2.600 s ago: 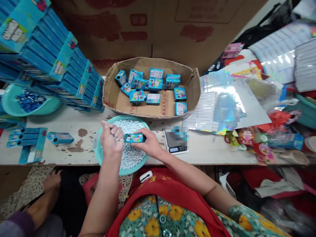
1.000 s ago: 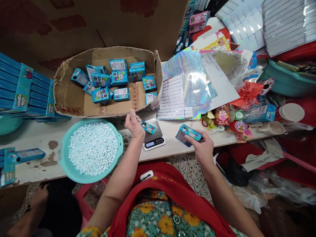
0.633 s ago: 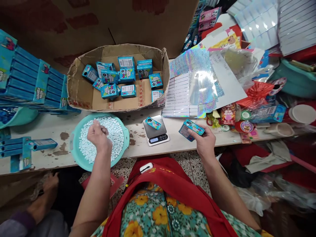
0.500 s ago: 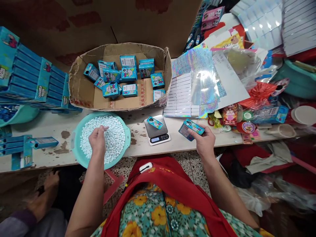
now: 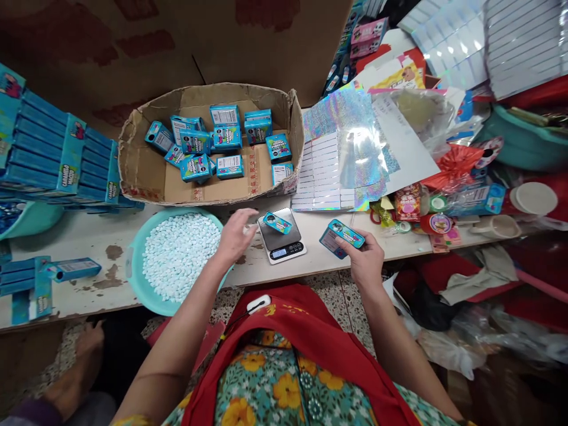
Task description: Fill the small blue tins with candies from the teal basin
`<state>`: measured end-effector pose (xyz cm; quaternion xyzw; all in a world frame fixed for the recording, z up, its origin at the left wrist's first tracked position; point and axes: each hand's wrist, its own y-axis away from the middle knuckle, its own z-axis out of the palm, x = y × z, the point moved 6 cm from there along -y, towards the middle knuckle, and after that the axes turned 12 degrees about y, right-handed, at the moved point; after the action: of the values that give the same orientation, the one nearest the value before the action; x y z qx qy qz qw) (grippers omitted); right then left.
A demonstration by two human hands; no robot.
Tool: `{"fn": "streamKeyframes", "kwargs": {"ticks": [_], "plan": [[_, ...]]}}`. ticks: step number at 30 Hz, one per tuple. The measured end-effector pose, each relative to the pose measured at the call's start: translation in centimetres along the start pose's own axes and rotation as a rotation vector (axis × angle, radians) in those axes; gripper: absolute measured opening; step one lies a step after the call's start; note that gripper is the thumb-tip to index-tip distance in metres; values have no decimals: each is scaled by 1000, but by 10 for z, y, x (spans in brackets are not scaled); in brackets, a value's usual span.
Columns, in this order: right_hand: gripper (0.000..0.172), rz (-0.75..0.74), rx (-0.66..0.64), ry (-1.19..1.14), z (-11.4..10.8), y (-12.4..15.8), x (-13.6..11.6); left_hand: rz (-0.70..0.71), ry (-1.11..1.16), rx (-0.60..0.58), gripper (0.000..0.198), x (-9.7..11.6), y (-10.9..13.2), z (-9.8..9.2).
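The right hand clasps a blue box in curled fingers; the left hand, fingers parted and empty, hovers by a scale bearing a blue pack, hemmed by a pellet bowl, cardboard tray and holographic sheets

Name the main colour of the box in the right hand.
The box is bright blue, best seen in the head view.

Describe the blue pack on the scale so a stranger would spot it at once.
Find the round turquoise bowl of pale pieces. Right of it, past the left hand, sits a small digital scale. The blue pack lies alone on its silver plate, unlike those in the cardboard tray.
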<state>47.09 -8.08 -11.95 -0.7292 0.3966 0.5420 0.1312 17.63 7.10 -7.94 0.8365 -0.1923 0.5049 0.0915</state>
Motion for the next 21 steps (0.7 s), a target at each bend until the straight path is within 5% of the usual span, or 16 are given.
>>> {"fn": "streamKeyframes", "kwargs": {"ticks": [3,6,11,14,19,21], "plan": [[48,7,-8,-4,2,6,-1,132,-164,-293,50,-2,-17,42],[47,-24,-77,0,21,12,-8,65,-171,-376,38,-16,-24,57],[43,-201,-269,-3,96,14,-18,-56,13,23,39,-14,-4,0],[41,-311,-340,65,135,17,-20,-86,116,150,41,-1,20,-36],[63,-587,-240,294,139,42,-59,-343,442,297,45,-11,52,-61],[75,-640,-354,285,146,60,-84,-388,606,334,48,-17,62,-61]]}}
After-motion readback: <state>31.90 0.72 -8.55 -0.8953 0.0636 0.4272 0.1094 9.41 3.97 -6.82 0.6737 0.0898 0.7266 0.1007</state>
